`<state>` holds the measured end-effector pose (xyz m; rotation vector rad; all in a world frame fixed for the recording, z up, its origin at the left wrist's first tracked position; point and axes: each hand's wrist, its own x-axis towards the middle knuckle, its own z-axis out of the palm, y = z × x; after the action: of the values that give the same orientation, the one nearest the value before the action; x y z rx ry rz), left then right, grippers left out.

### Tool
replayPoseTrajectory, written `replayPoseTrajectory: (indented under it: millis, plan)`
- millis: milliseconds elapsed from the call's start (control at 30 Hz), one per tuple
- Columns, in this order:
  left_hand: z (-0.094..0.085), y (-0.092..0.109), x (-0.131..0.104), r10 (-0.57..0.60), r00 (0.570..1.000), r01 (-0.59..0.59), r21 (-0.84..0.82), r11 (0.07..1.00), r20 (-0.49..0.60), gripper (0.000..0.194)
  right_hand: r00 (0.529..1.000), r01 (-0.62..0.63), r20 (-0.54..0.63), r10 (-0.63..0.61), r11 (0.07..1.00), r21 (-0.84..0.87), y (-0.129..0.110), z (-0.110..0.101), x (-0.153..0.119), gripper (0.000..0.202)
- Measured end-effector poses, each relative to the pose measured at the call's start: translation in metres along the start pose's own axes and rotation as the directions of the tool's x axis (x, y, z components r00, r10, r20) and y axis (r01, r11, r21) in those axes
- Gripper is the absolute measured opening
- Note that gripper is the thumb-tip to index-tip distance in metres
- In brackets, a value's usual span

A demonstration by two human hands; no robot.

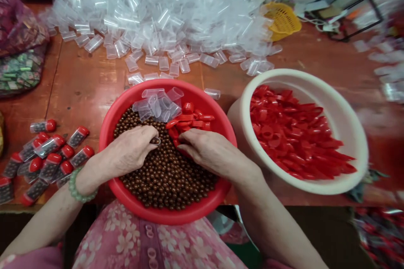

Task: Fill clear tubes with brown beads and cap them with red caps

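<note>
A red basin (172, 217) is resting at the table's front edge, tilting slightly toward the wearer. It is containing a bed of brown balls (170, 185), with loose clear tubes (159, 105) lying at the far side and loose red caps (194, 122) lying to their right. The left hand (134, 147) is pinching an oval clear tube (155, 140) above the balls; brown balls are showing at its mouth. The right hand (211, 151) is reaching among the loose caps with fingers drawn together; whether it is gripping a cap cannot be told. Just to the right, a white tub (360, 151) is holding a heap of red caps (284, 134). Capped ball-filled tubes (52, 147) are lying at left. Beyond the basin, a pile of empty tubes (164, 21) is adjoining a yellow basket (282, 21).
</note>
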<state>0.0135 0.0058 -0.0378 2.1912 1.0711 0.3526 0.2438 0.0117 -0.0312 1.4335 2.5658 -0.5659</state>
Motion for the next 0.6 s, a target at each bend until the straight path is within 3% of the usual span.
replayPoseTrajectory:
  millis: [133, 233, 300, 400, 500, 600]
  plan:
    - [-0.003, 0.009, -0.009, -0.019, 0.996, 0.003, -0.199, 0.980, -0.082, 0.012, 0.994, -0.098, 0.033, 0.106, 0.979, -0.179, -0.020, 0.009, 0.009, 0.011]
    - [-0.006, 0.010, -0.014, -0.061, 0.980, 0.003, -0.291, 0.957, -0.191, 0.024, 0.991, -0.102, 0.069, 0.114, 0.982, -0.157, -0.025, 0.012, 0.012, 0.012]
    - [-0.006, 0.010, -0.017, -0.123, 0.963, 0.028, -0.363, 0.931, -0.241, 0.037, 0.994, -0.100, 0.044, 0.103, 0.993, -0.067, -0.022, 0.012, 0.010, 0.013]
    - [-0.006, 0.011, -0.020, -0.246, 0.942, 0.095, -0.523, 0.847, -0.227, 0.044, 0.993, -0.028, -0.106, 0.057, 0.965, 0.260, -0.013, 0.012, 0.006, 0.016]
    - [-0.007, 0.015, -0.021, -0.317, 0.931, 0.117, -0.678, 0.726, -0.179, 0.035, 0.957, 0.115, -0.278, 0.087, 0.763, 0.636, -0.010, 0.012, 0.005, 0.024]
    - [-0.009, 0.020, -0.023, -0.317, 0.935, 0.056, -0.813, 0.580, -0.161, 0.026, 0.959, 0.125, -0.231, 0.166, 0.484, 0.866, -0.014, 0.011, 0.008, 0.030]
